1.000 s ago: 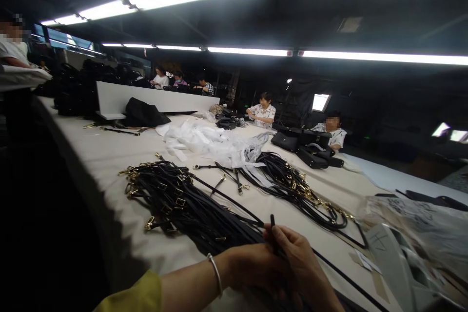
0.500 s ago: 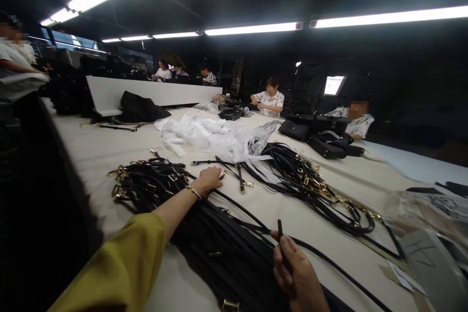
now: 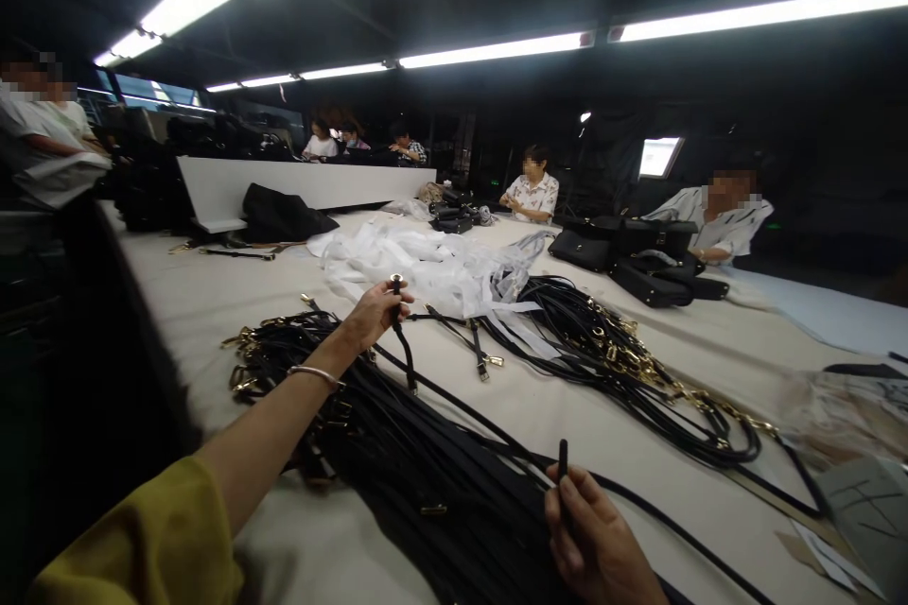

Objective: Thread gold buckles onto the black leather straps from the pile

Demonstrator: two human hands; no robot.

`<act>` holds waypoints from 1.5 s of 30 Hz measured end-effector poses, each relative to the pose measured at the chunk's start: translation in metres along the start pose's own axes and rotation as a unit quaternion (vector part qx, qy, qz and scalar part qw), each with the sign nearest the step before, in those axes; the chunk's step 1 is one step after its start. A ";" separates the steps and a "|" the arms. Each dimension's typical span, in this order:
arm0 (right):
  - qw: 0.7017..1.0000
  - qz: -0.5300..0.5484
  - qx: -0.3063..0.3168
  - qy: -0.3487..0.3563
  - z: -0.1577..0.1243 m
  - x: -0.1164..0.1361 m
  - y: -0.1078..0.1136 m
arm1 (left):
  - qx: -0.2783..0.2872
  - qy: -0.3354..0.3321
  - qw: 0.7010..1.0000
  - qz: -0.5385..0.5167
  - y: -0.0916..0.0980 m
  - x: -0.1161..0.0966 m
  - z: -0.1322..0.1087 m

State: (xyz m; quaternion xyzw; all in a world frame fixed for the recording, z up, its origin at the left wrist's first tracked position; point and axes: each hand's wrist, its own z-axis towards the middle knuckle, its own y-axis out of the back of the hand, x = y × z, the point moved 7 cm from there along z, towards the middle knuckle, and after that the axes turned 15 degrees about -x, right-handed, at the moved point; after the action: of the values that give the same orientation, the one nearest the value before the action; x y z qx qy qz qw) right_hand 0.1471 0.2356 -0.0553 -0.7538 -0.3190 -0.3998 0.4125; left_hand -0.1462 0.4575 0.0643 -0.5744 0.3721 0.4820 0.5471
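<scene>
One short strap [image 3: 403,336] is in the left hand [image 3: 369,317], one strap tip [image 3: 563,457] in the right hand [image 3: 600,529], one strap heap [image 3: 411,454] lies between their fingers, a second heap [image 3: 578,373] beyond the right fingers, one white pile [image 3: 404,260] past the left.

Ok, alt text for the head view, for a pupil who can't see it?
A left hand holds up a short black strap, and the right hand pinches a slim black strip, above a pale table with heaped black straps and crumpled white sheeting.
</scene>
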 end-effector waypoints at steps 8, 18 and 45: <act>0.998 -0.012 0.013 0.063 -0.043 0.034 -0.026 | 0.162 -0.002 0.982 -0.097 -0.031 -0.077 -0.120; 0.937 -0.061 0.340 0.057 -0.162 0.022 -0.125 | 0.089 0.018 0.943 -0.321 -0.033 -0.131 -0.213; 0.915 -0.186 0.353 -0.061 -0.246 -0.006 -0.078 | 0.220 -0.212 0.921 0.240 0.048 -0.045 -0.400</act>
State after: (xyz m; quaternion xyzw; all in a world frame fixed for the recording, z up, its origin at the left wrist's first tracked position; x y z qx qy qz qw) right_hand -0.0025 0.0542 0.0512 -0.5097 -0.5981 -0.2837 0.5496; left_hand -0.1448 0.0518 0.0693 -0.2176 0.4708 0.6157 0.5932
